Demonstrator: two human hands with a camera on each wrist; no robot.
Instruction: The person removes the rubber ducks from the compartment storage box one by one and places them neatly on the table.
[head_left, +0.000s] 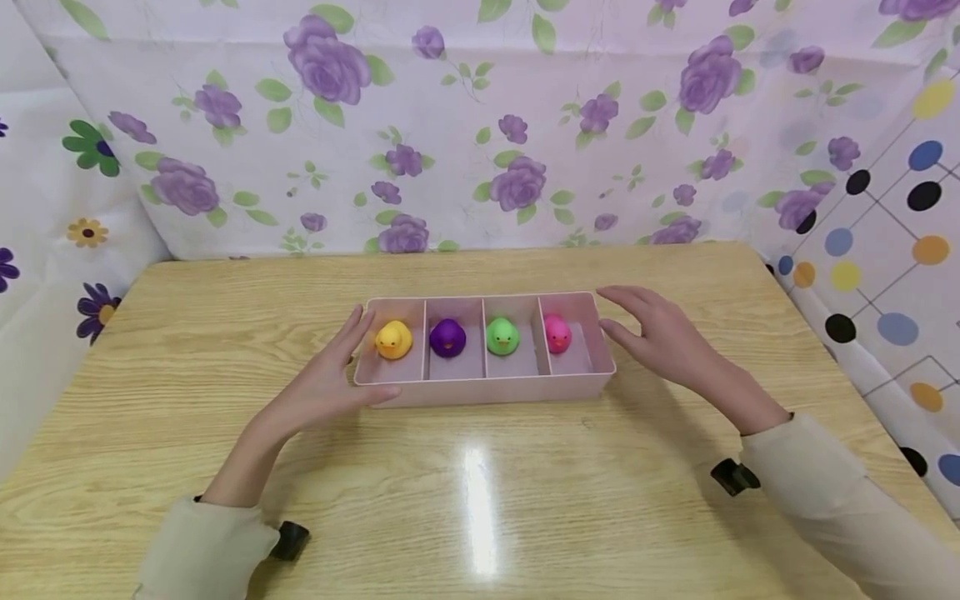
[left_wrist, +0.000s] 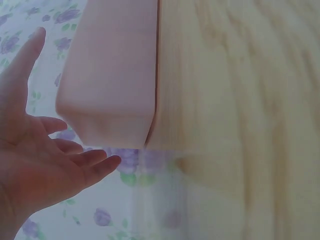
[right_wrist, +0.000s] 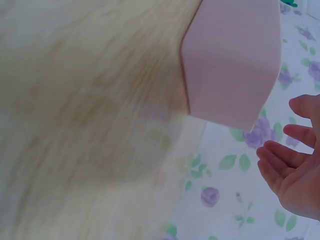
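Observation:
A pale pink box [head_left: 487,392] with a row of compartments sits on the table. From left to right, the compartments contain a yellow toy duck [head_left: 393,340], a purple toy duck [head_left: 447,338], a green toy duck [head_left: 502,337] and a pink toy duck [head_left: 557,334]. At the box's left end is my left hand [head_left: 322,387], fingers spread and thumb by the front wall; whether it touches I cannot tell. Beside the right end hovers my right hand [head_left: 671,342], its fingers relaxed and holding nothing. The wrist views show both palms turned toward the box ends.
The wooden table [head_left: 420,483] reaches back to a cloth with purple flowers [head_left: 517,183]. A cloth with coloured dots [head_left: 896,329] hangs at the right, and one with daisies [head_left: 88,233] at the left. Small black devices [head_left: 288,540] are worn at the wrists.

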